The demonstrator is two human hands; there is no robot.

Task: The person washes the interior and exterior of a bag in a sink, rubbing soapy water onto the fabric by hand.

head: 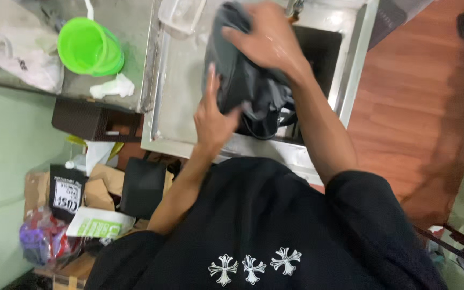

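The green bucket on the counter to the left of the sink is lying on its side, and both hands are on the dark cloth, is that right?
Not quite: in the head view the green bucket stands upright, mouth open upward. Left hand and right hand are indeed on the dark cloth.

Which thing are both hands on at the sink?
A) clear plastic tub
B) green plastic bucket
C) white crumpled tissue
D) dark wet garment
D: the left hand presses the side of the dark wet garment and the right hand grips its top, over the steel sink; the green plastic bucket stands apart, untouched.
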